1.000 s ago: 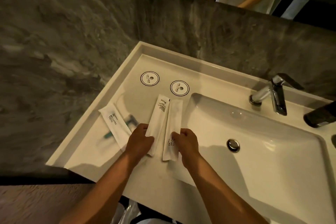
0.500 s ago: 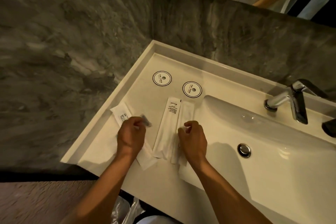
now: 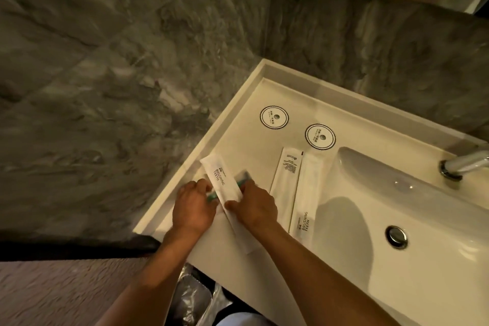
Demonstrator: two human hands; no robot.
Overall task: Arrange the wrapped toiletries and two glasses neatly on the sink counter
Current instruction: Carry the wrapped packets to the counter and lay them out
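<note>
Handling now: a white toothbrush packet (image 3: 221,182) printed "BRUSHING TEETH" was held slantwise at the counter's left edge.
Left hand (image 3: 192,207): was curled with its fingertips pressed at the packet's left side; whether it was truly clamped on the packet or on the green-handled item (image 3: 211,196) beneath could not be told.
Right hand (image 3: 255,207): was laid over the packet's lower half, thumb on the wrapper, fingers closed together upon it.
Neighbouring packets: a second toothbrush packet (image 3: 307,190) and a plain printed sachet (image 3: 285,176) were laid side by side, touching, just beside the basin.
Coasters: two round paper coasters (image 3: 274,117) were seen near the back wall; no glasses were in view.
Sink counter (image 3: 239,140): was white with a raised rim, set against grey marbled wall.
Basin and tap: the basin (image 3: 397,193) was to the right, the tap (image 3: 463,164) at the frame's edge.
Risk, as judged: the packet's lower end was seen overhanging the front edge, so a careless push could tip it to the floor; the slant might be left uncorrected against the straight pair.
</note>
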